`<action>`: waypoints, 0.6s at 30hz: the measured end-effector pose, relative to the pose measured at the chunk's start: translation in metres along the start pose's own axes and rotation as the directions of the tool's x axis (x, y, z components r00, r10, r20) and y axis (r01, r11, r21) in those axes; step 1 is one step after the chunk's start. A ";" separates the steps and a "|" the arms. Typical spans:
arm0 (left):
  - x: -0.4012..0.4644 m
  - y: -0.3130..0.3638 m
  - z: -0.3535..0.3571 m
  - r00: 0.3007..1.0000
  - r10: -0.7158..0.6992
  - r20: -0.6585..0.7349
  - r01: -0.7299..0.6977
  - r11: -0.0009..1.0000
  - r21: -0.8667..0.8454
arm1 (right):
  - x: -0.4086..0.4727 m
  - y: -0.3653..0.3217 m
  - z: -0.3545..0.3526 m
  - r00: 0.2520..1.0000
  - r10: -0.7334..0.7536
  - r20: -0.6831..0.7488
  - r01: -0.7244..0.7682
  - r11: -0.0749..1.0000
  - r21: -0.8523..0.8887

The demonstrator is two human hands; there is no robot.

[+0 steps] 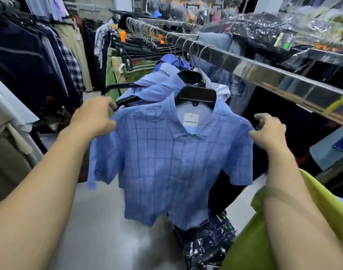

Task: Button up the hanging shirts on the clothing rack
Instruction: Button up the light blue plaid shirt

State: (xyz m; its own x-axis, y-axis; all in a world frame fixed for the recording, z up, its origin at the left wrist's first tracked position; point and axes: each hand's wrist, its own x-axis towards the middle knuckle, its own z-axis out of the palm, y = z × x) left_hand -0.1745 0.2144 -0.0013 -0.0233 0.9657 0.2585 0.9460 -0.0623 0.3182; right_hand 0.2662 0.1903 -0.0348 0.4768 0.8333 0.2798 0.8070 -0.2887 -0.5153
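Blue checked short-sleeved shirt on a black plastic hanger, hung from the chrome rail; front placket closed. Left hand pinches its left shoulder, right hand its right shoulder; grey floor bare below.

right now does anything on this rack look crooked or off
Yes. The front blue checked shirt hangs skewed: it is pulled out toward the camera, with the left hand and the right hand gripping its shoulders. Its hem slants, lower on the right. Its black hanger still hooks on the chrome rail.
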 end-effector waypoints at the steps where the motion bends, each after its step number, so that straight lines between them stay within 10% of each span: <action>1: 0.003 0.007 -0.001 0.997 0.071 -0.023 -0.072 0.997 -0.040 | -0.005 -0.013 -0.001 0.997 -0.041 -0.065 0.046 0.995 0.085; 6: 0.016 0.057 0.014 0.955 0.294 -0.026 -0.295 0.944 -0.149 | -0.039 -0.112 0.016 0.996 -0.087 -0.032 0.090 0.839 0.536; 12: 0.021 0.085 0.017 0.815 0.538 0.217 -0.487 0.838 -0.246 | -0.049 -0.187 0.047 0.983 0.116 -0.144 -0.032 0.874 0.484; 18: 0.018 0.093 0.012 0.794 0.591 0.143 -0.480 0.753 -0.450 | -0.065 -0.208 0.026 0.933 0.292 -0.209 -0.221 0.925 0.308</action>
State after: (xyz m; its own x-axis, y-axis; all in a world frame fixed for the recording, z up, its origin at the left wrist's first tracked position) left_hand -0.0832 0.2289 0.0217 0.5870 0.7658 0.2625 0.5780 -0.6235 0.5264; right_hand 0.0584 0.2084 0.0327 0.7537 0.5949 0.2794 0.5340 -0.3065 -0.7879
